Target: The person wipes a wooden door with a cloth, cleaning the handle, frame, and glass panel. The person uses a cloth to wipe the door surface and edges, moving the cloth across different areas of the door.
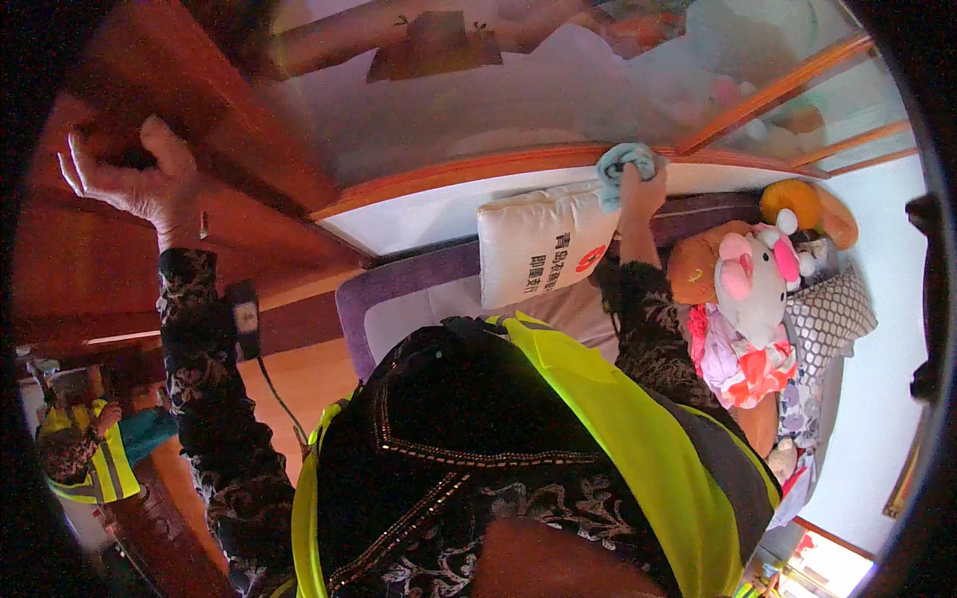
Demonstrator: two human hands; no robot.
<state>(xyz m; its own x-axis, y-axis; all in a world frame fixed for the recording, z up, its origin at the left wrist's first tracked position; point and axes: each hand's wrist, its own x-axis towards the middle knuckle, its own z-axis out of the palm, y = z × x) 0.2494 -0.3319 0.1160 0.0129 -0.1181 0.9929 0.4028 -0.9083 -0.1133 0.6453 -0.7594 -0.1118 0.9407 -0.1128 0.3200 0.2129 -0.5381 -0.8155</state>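
Observation:
A light blue-green cloth (614,168) is bunched in my right hand (644,190), which rests at the orange-brown wooden frame (486,164) below a large glass pane (478,105). Just beneath that hand, a white cushion (516,239) bearing printed writing and a red mark leans on the back of a purple-grey sofa (419,276). My left hand (142,176) is raised at the far left, near reddish-brown wooden panelling (97,261). Its fingers are apart and nothing shows in it. Reflections cover part of the glass.
Plush toys, among them a white and pink one (748,284), and a patterned cushion (830,306) are piled on the sofa's right side. Another person in a yellow vest (97,456) is at the lower left. A dark cable (280,396) hangs beside my left sleeve.

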